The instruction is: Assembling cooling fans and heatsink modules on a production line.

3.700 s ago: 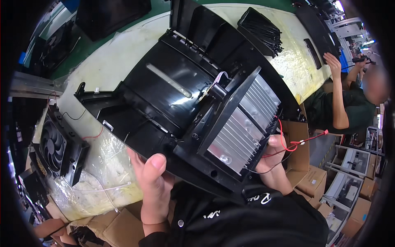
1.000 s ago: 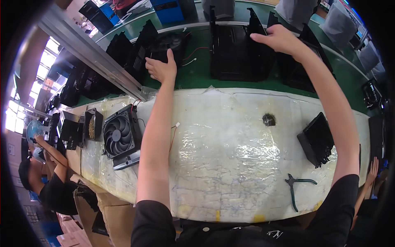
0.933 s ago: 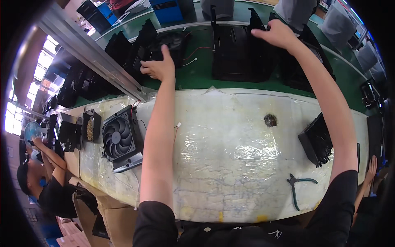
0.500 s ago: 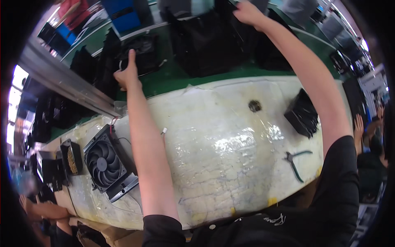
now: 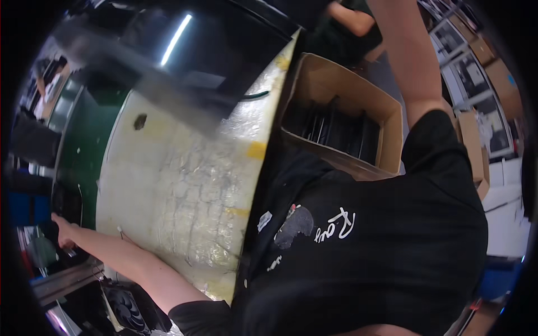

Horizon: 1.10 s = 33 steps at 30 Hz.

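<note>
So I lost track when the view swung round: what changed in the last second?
The head turned sharply to the right, so the plastic-covered table now runs up the picture and an open cardboard box of dark parts shows beside the black shirt. The right arm went up out of view. The left hand stays stretched to the dark parts past the table's far edge; its grip is unclear. The fan stays put.
</note>
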Available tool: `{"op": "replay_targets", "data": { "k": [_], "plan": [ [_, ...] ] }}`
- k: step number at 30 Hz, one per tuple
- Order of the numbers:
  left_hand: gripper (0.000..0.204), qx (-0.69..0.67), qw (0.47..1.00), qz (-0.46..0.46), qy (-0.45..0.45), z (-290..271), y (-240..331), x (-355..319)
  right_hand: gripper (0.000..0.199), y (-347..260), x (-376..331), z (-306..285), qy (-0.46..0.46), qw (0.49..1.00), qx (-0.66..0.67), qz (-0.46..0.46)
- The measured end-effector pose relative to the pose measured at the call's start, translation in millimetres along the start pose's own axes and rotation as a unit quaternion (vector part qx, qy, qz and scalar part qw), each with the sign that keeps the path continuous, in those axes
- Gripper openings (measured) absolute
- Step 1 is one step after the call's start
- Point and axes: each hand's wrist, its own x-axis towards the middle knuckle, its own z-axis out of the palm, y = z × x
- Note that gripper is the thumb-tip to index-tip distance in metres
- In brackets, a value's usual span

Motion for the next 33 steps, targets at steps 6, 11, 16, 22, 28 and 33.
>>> {"op": "replay_targets", "data": {
  "k": [6, 11, 16, 22, 28, 33],
  "plan": [
    [0.057, -0.441, 0.813, 0.139, -0.354, -153, 156, -138, 0.029, 62, -161, -111, -0.031, 0.973, 0.174, 0.152],
    [0.074, -0.411, 0.493, 0.169, -0.748, -309, 125, -407, 0.03, 97, -252, -49, 0.138, 0.933, 0.303, 0.135],
    [0.119, -0.421, 0.46, 0.17, -0.763, -367, 83, -511, 0.032, 85, -277, -35, 0.145, 0.916, 0.351, 0.13],
    [0.088, -0.378, 0.425, -0.001, -0.823, -353, 71, -537, 0.063, 176, -296, -63, 0.004, 0.758, 0.632, 0.16],
    [0.062, -0.199, 0.354, -0.184, -0.895, -372, 94, -586, 0.065, 174, -260, -15, 0.076, 0.568, 0.757, 0.314],
    [0.057, -0.145, 0.222, -0.291, -0.919, -331, 66, -622, 0.058, 154, -309, -15, 0.077, 0.56, 0.748, 0.346]
  ]
}}
